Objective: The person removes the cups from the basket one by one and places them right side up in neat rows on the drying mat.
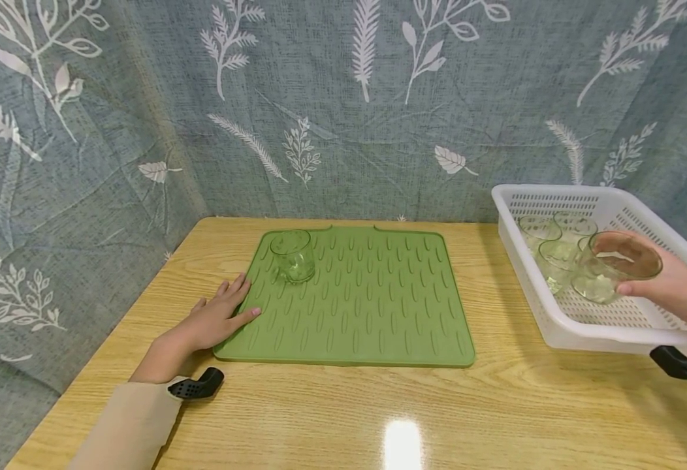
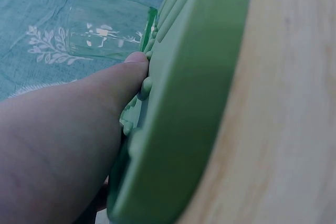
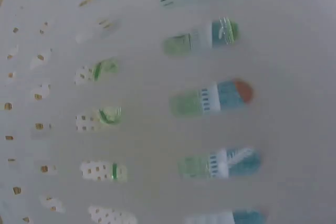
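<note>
My left hand (image 1: 217, 318) rests at the left edge of a green ridged drying mat (image 1: 367, 326), its thumb on the mat's top and its fingers spread along the side. A clear greenish drinking glass (image 1: 294, 258) stands upright near the mat's back left corner. In the left wrist view that glass (image 2: 107, 27) shows just beyond the thumb. Over at the right, my right hand (image 1: 675, 281) grips another glass (image 1: 599, 284) by its side, tilted, within the white basket (image 1: 620, 336). Basket wall (image 3: 283, 129) fills the right wrist view, hiding that hand there.
Several more glasses (image 1: 558, 258) stand in the basket's left part, close beside the held one. The basket has raised, slotted walls. A wooden table (image 1: 296, 411) lies under everything, and a patterned grey-blue curtain (image 1: 332, 137) hangs behind and along the left side.
</note>
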### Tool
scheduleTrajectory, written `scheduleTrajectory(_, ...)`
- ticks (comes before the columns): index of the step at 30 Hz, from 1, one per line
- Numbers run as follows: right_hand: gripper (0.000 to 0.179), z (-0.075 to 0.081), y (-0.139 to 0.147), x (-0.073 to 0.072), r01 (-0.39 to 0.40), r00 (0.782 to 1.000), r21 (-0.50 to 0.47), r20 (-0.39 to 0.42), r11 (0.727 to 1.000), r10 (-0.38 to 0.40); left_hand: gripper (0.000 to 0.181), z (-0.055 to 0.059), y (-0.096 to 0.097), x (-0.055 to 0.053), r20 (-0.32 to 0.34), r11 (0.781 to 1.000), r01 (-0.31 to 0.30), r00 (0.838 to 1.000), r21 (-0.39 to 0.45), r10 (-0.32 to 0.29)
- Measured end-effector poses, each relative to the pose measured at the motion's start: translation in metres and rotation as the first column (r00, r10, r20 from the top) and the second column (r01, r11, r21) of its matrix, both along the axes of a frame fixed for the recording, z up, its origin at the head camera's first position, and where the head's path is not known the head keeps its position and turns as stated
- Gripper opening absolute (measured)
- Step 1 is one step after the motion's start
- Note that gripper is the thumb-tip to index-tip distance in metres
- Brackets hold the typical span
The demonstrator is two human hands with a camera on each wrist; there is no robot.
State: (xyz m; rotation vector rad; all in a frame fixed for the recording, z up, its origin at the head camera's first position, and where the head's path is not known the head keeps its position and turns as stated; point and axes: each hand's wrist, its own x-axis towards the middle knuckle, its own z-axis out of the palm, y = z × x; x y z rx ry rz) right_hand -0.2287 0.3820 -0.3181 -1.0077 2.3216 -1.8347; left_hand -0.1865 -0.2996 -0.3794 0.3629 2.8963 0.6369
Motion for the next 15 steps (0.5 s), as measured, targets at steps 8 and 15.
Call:
scheduleTrajectory(8, 0.057, 0.008, -0.007, 0.008, 0.066, 0.997, 0.163, -0.052, 0.984, -0.058, 0.087, 0.001, -0.001, 0.000, 0.001, 1.000, 0.003, 1.000, 0.003, -0.003)
scheduleTrajectory(15, 0.046, 0.014, -0.022, 0.014, -0.090, 0.996, -0.058, 0.015, 0.994, 0.091, 0.087, 0.001, -0.002, 0.001, 0.007, 1.000, 0.008, 1.000, 0.013, -0.009)
